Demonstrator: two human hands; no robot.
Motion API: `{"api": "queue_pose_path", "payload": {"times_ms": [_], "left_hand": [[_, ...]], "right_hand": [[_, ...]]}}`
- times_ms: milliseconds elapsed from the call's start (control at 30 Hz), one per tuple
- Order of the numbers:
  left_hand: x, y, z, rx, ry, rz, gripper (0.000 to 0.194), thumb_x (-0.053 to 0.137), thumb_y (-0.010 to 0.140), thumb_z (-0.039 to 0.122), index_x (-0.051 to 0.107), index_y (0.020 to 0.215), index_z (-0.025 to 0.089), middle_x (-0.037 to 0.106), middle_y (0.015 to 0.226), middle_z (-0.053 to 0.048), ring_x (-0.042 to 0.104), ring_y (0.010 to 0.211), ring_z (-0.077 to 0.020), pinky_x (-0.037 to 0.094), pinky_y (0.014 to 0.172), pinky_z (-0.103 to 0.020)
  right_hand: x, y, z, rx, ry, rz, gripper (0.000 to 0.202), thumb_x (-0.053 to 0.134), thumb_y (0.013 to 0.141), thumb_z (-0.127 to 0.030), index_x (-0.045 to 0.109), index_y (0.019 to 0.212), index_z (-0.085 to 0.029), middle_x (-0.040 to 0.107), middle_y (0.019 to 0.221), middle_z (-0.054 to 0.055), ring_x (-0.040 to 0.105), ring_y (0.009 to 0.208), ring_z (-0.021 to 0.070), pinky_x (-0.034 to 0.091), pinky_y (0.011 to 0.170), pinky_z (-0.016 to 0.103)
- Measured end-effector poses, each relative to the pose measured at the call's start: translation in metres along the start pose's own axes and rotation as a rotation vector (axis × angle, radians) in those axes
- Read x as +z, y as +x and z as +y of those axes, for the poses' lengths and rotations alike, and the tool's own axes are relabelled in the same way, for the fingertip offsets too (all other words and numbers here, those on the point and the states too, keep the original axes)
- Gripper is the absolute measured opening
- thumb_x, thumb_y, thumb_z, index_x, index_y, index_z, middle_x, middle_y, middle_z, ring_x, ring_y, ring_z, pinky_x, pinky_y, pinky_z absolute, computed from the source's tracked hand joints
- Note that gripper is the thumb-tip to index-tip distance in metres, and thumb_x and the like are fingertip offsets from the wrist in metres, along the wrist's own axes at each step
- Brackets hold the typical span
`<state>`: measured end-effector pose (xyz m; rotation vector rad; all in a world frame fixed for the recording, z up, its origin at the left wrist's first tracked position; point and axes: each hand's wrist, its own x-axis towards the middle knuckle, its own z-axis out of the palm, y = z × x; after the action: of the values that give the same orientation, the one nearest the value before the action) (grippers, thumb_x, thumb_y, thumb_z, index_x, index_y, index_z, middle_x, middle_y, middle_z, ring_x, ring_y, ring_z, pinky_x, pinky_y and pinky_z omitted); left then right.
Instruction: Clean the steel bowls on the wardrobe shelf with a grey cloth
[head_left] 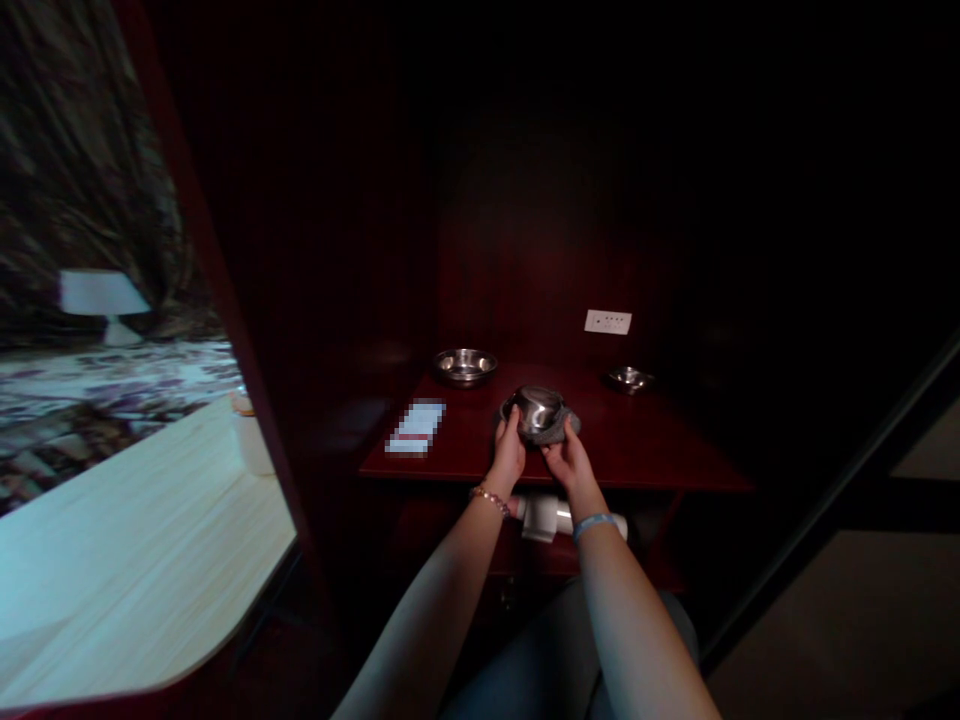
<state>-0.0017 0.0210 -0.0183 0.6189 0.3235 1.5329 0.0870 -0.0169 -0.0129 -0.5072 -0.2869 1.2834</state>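
Nearer me than the socket (pixel 608 322) and left of it, my left hand (pixel 511 448) clasps the metal bowl (pixel 534 408); my right hand (pixel 570 464) grips the grey cloth (pixel 553 434) against it. I'd judge the bowl light, stiff, slippery, best held by opposite sides.

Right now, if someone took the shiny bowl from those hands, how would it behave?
The bowl would likely feel stiff, given its metallic shine. Its smooth, curved side might be slippery, though the grey cloth at the right hand probably adds grip.
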Motion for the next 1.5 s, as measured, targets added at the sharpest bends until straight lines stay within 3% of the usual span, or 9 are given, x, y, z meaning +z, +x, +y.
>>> {"api": "queue_pose_path", "payload": {"times_ms": [367,667,1033,1300,1500], "left_hand": [[0.0,0.0,-0.001,-0.042,0.025,0.049,0.032,0.073,0.081,0.041,0.069,0.1,0.016,0.072,0.113,-0.01,0.062,0.115,-0.0241,0.042,0.105,-0.037],[0.005,-0.006,0.002,0.016,0.062,0.012,0.039,0.075,0.08,0.044,0.07,0.108,0.017,0.071,0.119,-0.012,0.062,0.118,-0.0243,0.044,0.105,-0.036],[0.002,0.007,0.009,-0.086,-0.11,0.169,0.029,0.071,0.085,0.04,0.072,0.099,0.015,0.073,0.114,-0.011,0.067,0.11,-0.0226,0.048,0.103,-0.038],[-0.002,0.008,0.005,-0.07,-0.106,0.12,0.028,0.068,0.087,0.04,0.071,0.1,0.015,0.073,0.116,-0.011,0.066,0.11,-0.0221,0.046,0.105,-0.037],[-0.002,0.01,0.001,-0.128,-0.132,0.074,0.022,0.06,0.09,0.03,0.07,0.102,0.015,0.072,0.116,-0.01,0.065,0.112,-0.0188,0.041,0.109,-0.035]], "right_hand": [[-0.001,-0.001,-0.001,-0.032,0.0,-0.056,0.032,0.04,0.101,-0.031,0.07,0.1,-0.022,0.079,0.091,0.0,0.072,0.1,0.0123,0.05,0.105,0.032],[0.001,-0.002,0.0,-0.017,0.003,-0.035,0.031,0.041,0.102,-0.03,0.07,0.099,-0.021,0.079,0.091,-0.001,0.073,0.094,0.0095,0.053,0.098,0.025],[0.003,-0.004,0.0,-0.031,0.0,-0.049,0.029,0.042,0.101,-0.024,0.07,0.1,-0.019,0.079,0.092,-0.001,0.073,0.091,0.0069,0.052,0.097,0.021],[-0.005,0.006,0.0,-0.039,0.021,-0.002,0.022,0.049,0.098,-0.024,0.071,0.095,-0.02,0.079,0.088,-0.002,0.073,0.086,0.0062,0.054,0.093,0.018],[-0.01,0.011,0.002,-0.102,0.04,0.008,0.018,0.053,0.097,-0.028,0.07,0.099,-0.024,0.079,0.085,-0.004,0.073,0.085,0.0067,0.056,0.09,0.019]]}}
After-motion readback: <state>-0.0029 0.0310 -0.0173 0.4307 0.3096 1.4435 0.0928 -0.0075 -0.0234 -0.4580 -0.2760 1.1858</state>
